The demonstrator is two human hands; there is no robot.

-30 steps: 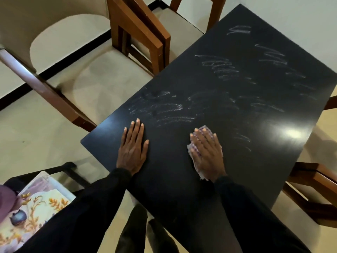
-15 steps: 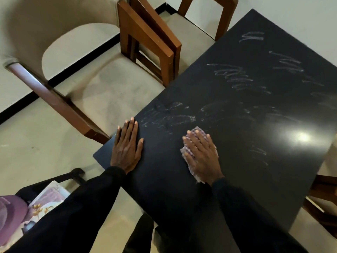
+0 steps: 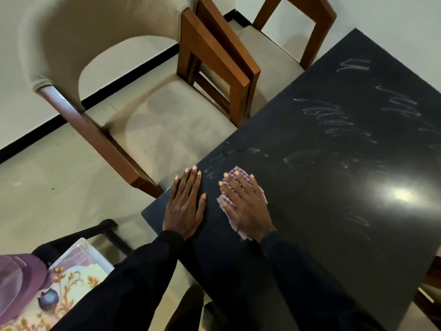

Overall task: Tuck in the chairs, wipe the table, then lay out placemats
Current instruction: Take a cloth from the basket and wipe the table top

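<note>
A black table [image 3: 334,211] carries white chalky smears across its top. My right hand [image 3: 245,206] lies flat, fingers straight, pressing a checked purple-and-white cloth [image 3: 225,201] onto the table near its left corner. Only the cloth's edges show around the hand. My left hand [image 3: 185,204] rests flat and open on the tabletop just left of it, close to the table's edge. A stack of floral placemats [image 3: 71,280] lies on a black stand at the lower left.
Two wooden chairs with beige seats stand along the table's left side: a near one [image 3: 167,120] and a far one [image 3: 274,51]. Another chair's wood [image 3: 432,283] shows at the right edge. A purple cap [image 3: 16,283] lies by the placemats.
My right hand has slid the cloth leftward towards the table's corner, closing the gap to my left hand. The view has shifted left, showing more of the chairs.
</note>
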